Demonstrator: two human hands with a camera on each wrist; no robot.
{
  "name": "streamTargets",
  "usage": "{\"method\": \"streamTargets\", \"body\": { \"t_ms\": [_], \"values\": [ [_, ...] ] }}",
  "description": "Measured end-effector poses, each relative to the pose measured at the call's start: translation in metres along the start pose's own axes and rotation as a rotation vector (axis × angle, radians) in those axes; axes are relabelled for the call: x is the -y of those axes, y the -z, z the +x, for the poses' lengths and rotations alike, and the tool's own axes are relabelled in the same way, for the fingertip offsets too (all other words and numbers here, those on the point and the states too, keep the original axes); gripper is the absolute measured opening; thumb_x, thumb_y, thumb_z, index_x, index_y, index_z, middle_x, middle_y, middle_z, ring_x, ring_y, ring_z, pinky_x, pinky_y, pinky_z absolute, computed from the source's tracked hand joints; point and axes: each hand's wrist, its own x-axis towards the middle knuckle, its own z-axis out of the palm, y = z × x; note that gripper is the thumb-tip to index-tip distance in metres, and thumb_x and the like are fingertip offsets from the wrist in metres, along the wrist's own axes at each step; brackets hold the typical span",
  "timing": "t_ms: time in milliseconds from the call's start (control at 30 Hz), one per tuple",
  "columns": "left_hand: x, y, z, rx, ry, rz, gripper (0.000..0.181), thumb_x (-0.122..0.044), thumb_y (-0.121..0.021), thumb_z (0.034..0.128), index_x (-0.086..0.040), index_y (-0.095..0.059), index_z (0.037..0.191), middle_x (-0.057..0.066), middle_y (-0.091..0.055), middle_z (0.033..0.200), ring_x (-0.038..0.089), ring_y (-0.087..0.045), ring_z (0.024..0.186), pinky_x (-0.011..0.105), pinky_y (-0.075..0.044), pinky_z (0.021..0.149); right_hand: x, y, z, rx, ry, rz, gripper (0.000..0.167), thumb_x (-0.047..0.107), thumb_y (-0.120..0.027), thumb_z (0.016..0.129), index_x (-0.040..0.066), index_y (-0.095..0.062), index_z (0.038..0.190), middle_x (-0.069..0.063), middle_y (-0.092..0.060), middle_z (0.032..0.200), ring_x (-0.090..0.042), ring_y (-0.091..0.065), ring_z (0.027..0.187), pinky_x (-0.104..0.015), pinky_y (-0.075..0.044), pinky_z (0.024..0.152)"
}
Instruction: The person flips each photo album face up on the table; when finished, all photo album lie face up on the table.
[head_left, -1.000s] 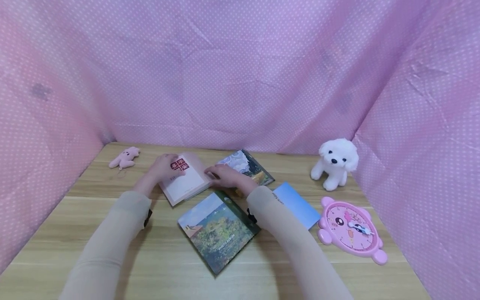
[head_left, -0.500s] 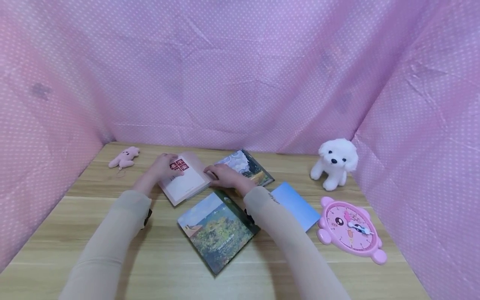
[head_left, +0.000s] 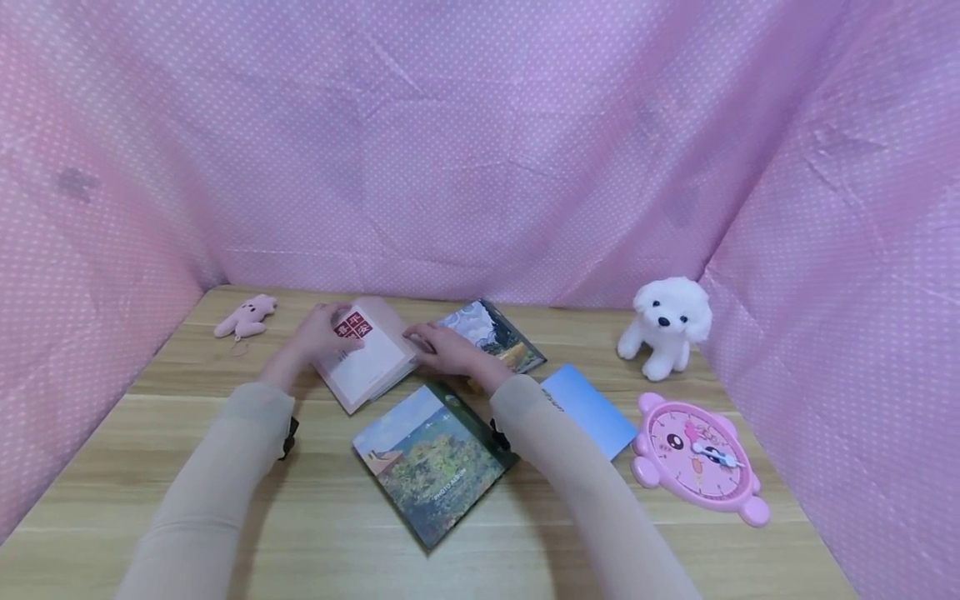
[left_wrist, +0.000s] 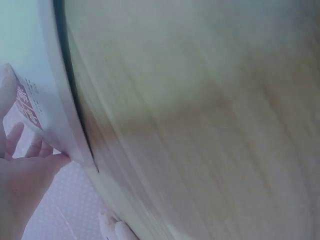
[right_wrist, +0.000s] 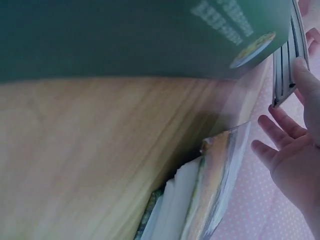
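A book with a white cover and a red square of characters [head_left: 375, 358] lies at the back left of the table, its far side slightly raised. My left hand [head_left: 321, 333] grips its left far edge, thumb on the cover; in the left wrist view the fingers curl around that edge. At the right edge, my right hand [head_left: 444, 348] pinches the book between thumb and fingertips. The page edges [right_wrist: 286, 67] show as separated layers in the right wrist view. In front lies a green-spined photo album [head_left: 435, 467] with a painted garden cover.
Behind my right hand lies a book with a painted landscape cover [head_left: 502, 333]. A blue booklet [head_left: 588, 412] is partly under my right forearm. A pink toy clock [head_left: 697, 454] and a white plush dog [head_left: 666, 325] stand right; a pink plush toy [head_left: 247, 317] lies far left.
The white book's far side has risen slightly, and more of its page edges show. Both hands stay on it and have shifted only a little.
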Motion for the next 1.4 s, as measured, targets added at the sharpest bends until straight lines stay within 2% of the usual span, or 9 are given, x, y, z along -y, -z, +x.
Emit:
{"method": "streamTargets", "body": {
  "t_ms": [267, 467, 600, 733, 933, 1100, 1267, 1400],
  "values": [
    [0.005, 0.003, 0.003, -0.027, -0.072, -0.041, 0.093, -0.036, -0.079, 0.0745, -0.001, -0.031, 0.145, 0.030, -0.036, 0.139, 0.042, -0.037, 0.124, 0.056, -0.031, 0.105, 0.002, 0.003, -0.003, -0.089, 0.023, 0.163, 0.049, 0.031, -0.060, 0.093, 0.019, -0.046, 0.137, -0.005, -0.053, 0.133, -0.017, -0.054, 0.115, -0.029, -0.047, 0.096],
    [-0.003, 0.005, -0.001, -0.036, -0.075, -0.062, 0.094, -0.040, -0.077, 0.0759, 0.001, -0.028, 0.145, 0.030, -0.038, 0.135, 0.040, -0.042, 0.118, 0.054, -0.037, 0.101, 0.000, 0.002, -0.006, -0.144, 0.025, 0.274, 0.048, 0.027, -0.065, 0.090, 0.016, -0.049, 0.134, -0.007, -0.054, 0.134, -0.020, -0.056, 0.117, -0.029, -0.049, 0.095],
    [-0.011, 0.005, -0.003, -0.061, -0.073, -0.084, 0.092, -0.038, -0.077, 0.0773, 0.002, -0.027, 0.144, 0.027, -0.046, 0.124, 0.035, -0.049, 0.105, 0.046, -0.045, 0.090, 0.001, 0.005, -0.008, -0.170, 0.060, 0.276, 0.046, 0.023, -0.065, 0.090, 0.014, -0.052, 0.132, -0.007, -0.054, 0.134, -0.022, -0.058, 0.116, -0.028, -0.051, 0.093],
    [-0.016, 0.004, 0.000, -0.101, -0.098, -0.102, 0.090, -0.033, -0.080, 0.0750, 0.002, -0.030, 0.141, 0.023, -0.052, 0.114, 0.032, -0.053, 0.096, 0.039, -0.048, 0.081, 0.003, 0.010, -0.012, -0.179, 0.064, 0.277, 0.045, 0.020, -0.066, 0.089, 0.014, -0.053, 0.132, -0.007, -0.053, 0.135, -0.022, -0.058, 0.115, -0.027, -0.051, 0.090],
    [-0.022, 0.006, 0.000, -0.123, -0.093, -0.097, 0.093, -0.035, -0.082, 0.0717, 0.001, -0.032, 0.141, 0.024, -0.049, 0.122, 0.034, -0.052, 0.102, 0.044, -0.049, 0.085, 0.007, 0.018, -0.016, -0.168, 0.061, 0.310, 0.047, 0.019, -0.067, 0.088, 0.015, -0.053, 0.133, -0.007, -0.052, 0.137, -0.022, -0.059, 0.114, -0.024, -0.053, 0.085],
    [-0.028, 0.009, -0.001, -0.122, -0.104, -0.088, 0.094, -0.033, -0.082, 0.0726, 0.001, -0.030, 0.143, 0.025, -0.047, 0.129, 0.036, -0.050, 0.108, 0.048, -0.047, 0.089, 0.008, 0.022, -0.017, -0.162, 0.082, 0.295, 0.051, 0.019, -0.067, 0.088, 0.014, -0.050, 0.136, -0.007, -0.051, 0.138, -0.021, -0.061, 0.111, -0.022, -0.054, 0.080],
    [-0.034, 0.012, -0.003, -0.124, -0.129, -0.095, 0.096, -0.031, -0.082, 0.0723, 0.001, -0.028, 0.144, 0.024, -0.047, 0.128, 0.036, -0.051, 0.106, 0.046, -0.049, 0.086, 0.009, 0.026, -0.016, -0.163, 0.101, 0.277, 0.051, 0.019, -0.065, 0.089, 0.014, -0.048, 0.138, -0.006, -0.051, 0.138, -0.017, -0.064, 0.101, -0.019, -0.053, 0.072],
    [-0.039, 0.014, -0.003, -0.125, -0.140, -0.114, 0.100, -0.032, -0.083, 0.0713, 0.000, -0.024, 0.146, 0.023, -0.046, 0.127, 0.035, -0.051, 0.105, 0.044, -0.049, 0.084, 0.011, 0.031, -0.019, -0.171, 0.125, 0.286, 0.052, 0.017, -0.064, 0.090, 0.012, -0.046, 0.139, -0.007, -0.048, 0.139, -0.018, -0.064, 0.101, -0.020, -0.053, 0.072]
  ]
}}
